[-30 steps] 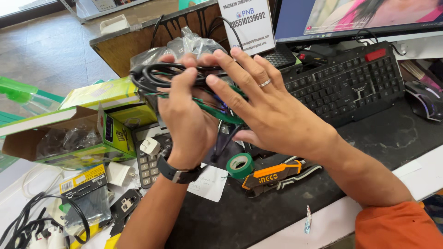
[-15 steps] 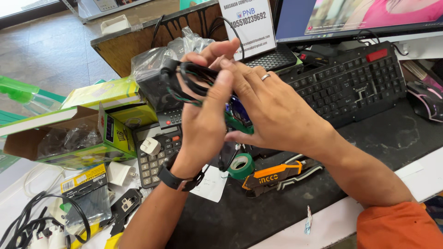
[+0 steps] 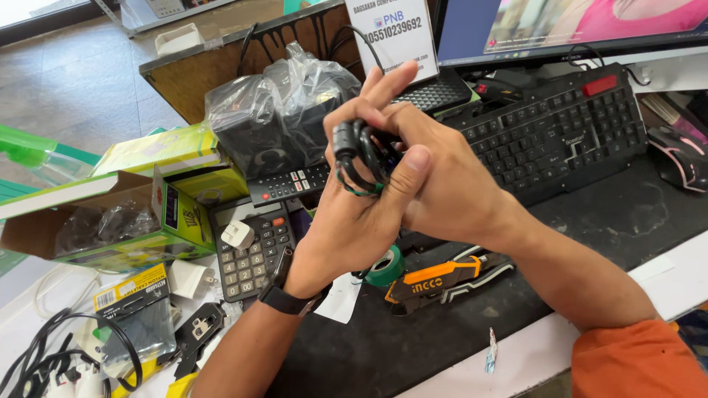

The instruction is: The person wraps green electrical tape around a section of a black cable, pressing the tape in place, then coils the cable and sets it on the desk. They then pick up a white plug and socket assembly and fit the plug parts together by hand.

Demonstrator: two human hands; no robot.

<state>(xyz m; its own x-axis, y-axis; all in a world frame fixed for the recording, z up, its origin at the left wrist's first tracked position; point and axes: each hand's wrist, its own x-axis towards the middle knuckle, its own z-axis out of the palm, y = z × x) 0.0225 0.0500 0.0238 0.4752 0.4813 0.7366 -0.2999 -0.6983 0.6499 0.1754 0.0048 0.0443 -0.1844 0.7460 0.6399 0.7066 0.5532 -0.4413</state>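
A coiled black cable bundle with a green tie around it is held up above the desk between both hands. My left hand, with a black watch at the wrist, grips the coil from below, thumb pressed against my right hand. My right hand, with a ring on one finger, wraps over the coil from the right, fingers curled across its top. Most of the coil is hidden between the palms.
Below lie a grey calculator, a remote, a green tape roll and an orange-black crimping tool. A black keyboard and a mouse are right. Plastic-wrapped speakers and a green open box stand left. Loose cables lie bottom left.
The hands have closed tighter together around the coil. The bundle has been turned from lying flat to upright and drawn into a smaller coil, shifted slightly right.
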